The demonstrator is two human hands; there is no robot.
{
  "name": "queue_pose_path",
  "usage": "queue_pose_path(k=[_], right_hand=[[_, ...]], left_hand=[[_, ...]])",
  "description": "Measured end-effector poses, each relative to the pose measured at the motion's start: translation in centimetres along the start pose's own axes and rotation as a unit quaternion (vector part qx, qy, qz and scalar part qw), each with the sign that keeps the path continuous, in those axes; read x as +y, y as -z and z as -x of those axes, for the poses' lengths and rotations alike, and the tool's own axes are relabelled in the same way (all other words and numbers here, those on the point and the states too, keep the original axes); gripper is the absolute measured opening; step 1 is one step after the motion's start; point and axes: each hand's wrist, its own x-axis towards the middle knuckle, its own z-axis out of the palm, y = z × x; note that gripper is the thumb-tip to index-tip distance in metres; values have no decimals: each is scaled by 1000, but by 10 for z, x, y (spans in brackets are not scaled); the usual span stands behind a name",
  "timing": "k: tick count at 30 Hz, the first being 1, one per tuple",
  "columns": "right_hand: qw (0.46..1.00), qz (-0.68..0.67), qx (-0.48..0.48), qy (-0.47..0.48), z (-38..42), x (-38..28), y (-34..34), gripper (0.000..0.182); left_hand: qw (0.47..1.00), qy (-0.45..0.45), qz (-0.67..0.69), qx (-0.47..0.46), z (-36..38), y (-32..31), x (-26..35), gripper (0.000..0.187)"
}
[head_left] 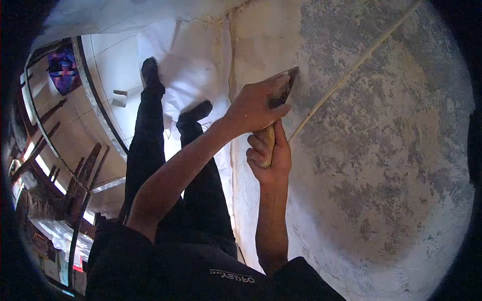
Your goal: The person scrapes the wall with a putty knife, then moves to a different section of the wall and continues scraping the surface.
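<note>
A scraper [286,93] with a dark flat blade and a yellowish handle lies against the patchy wall [371,165], its blade tip pointing up and right. My right hand [271,155] is wrapped round the handle. Above it, my left hand [257,106] grips the scraper near the blade, thumb on one side and fingers over the top. Grey and pale patches cover the wall to the right of both hands. A thin pale strip [351,72] runs diagonally across the wall, just right of the hands.
White sheeting [196,55] covers the floor by my feet. A small pale piece [119,98] lies on the tiles. At the left are a curved metal bar [95,100], wooden furniture [83,180] and a purple patterned item [64,70].
</note>
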Motion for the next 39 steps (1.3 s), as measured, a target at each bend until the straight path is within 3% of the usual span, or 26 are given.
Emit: queue_pose_path(k=[2, 5, 8, 10, 16, 18, 19, 20, 21, 22, 23, 24, 28, 29, 30, 31, 32, 33, 37, 39], right_hand=[[999, -43, 10, -21, -6, 5, 3, 32], [1000, -11, -15, 25, -22, 13, 22, 35], [991, 83, 62, 88, -39, 15, 36, 39], [990, 111, -37, 81, -44, 14, 44, 41], [988, 109, -58, 90, -59, 13, 43, 39], [994, 84, -4, 71, -69, 10, 30, 38], [995, 62, 44, 60, -77, 6, 23, 38], [987, 76, -133, 43, -86, 4, 38, 39], [987, 77, -132, 41, -82, 7, 40, 39], [994, 69, -68, 50, -74, 14, 40, 40], [996, 60, -3, 61, -64, 18, 41, 41], [997, 58, -6, 55, -57, 19, 41, 42], [995, 78, 43, 41, -77, 3, 45, 43], [929, 335, 51, 152, -98, -6, 56, 43], [785, 564, 54, 250, -110, -10, 64, 43], [787, 564, 56, 245, -104, -8, 50, 43], [926, 350, 8, 143, -94, -6, 33, 42], [993, 108, -43, 34, -88, -4, 19, 42], [996, 72, 35, 32, -63, 6, 14, 40], [991, 109, 73, 40, -66, -2, 9, 40]], left_hand=[[1000, 0, -25, -19, -1, 0, -1, 57], [997, 1, -54, -47, -1, -4, -7, 60], [996, -20, -66, -55, -3, -6, -19, 62], [996, -38, -67, -53, -4, -7, -24, 64], [994, -45, -87, -49, -20, 0, -23, 61], [978, 106, -120, -133, -37, 9, -16, 57], [978, 107, -121, -134, -39, 11, -17, 57], [978, 103, -125, -128, -39, 13, -19, 56], [979, 99, -129, -120, -40, 15, -18, 55], [980, 97, -129, -119, -33, 11, -23, 55], [988, 38, -125, -77, -17, 0, -31, 54], [992, -22, -121, -34, -13, -2, -28, 53], [997, -7, -80, -17, -30, 0, -33, 54], [995, 17, -99, -30, -46, 6, -35, 54], [991, 41, -117, -43, -55, 10, -36, 55], [991, 46, -117, -44, -52, 8, -39, 55], [990, 32, -130, -36, -50, 9, -39, 55], [989, 14, -144, -28, -49, 10, -39, 54], [990, 13, -136, -30, -31, 3, -24, 51], [978, 99, -166, -72, -42, 4, -23, 51]])
